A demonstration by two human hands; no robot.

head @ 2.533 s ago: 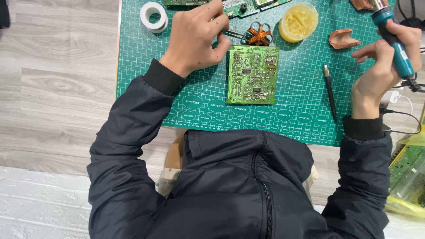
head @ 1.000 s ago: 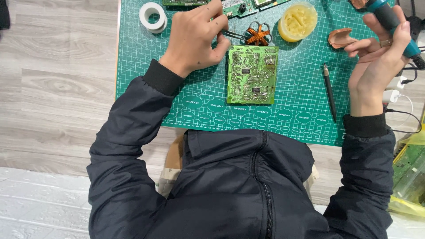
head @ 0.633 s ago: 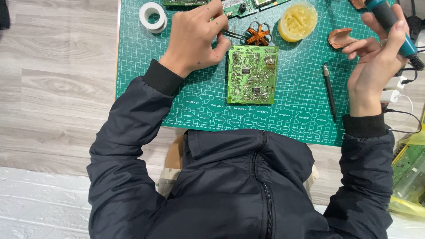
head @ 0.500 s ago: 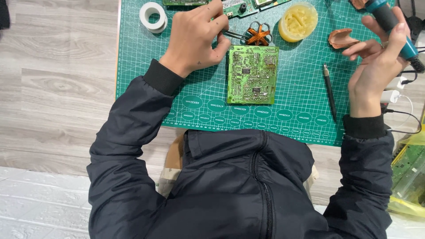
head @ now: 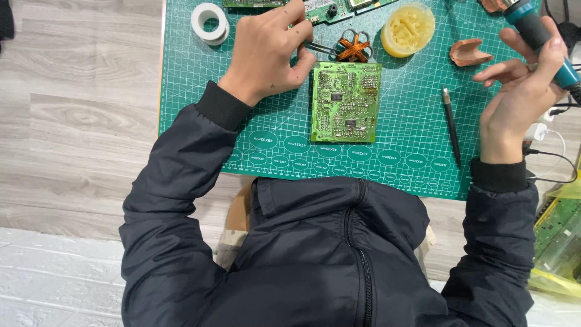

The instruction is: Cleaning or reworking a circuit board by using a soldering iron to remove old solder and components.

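Pale wood tabletop (head: 78, 121) low in frame, green cutting mat (head: 399, 157) above. Mid-frame, green circuit board (head: 346, 102) lies flat. Left hand (head: 266, 51) pinches tweezers (head: 321, 47) top centre; right hand (head: 520, 91) grips blue soldering iron (head: 541, 39) upper right.

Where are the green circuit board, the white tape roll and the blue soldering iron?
green circuit board (head: 345, 101): head view, board centre.
white tape roll (head: 209, 22): head view, its rim.
blue soldering iron (head: 534, 27): head view, its handle.
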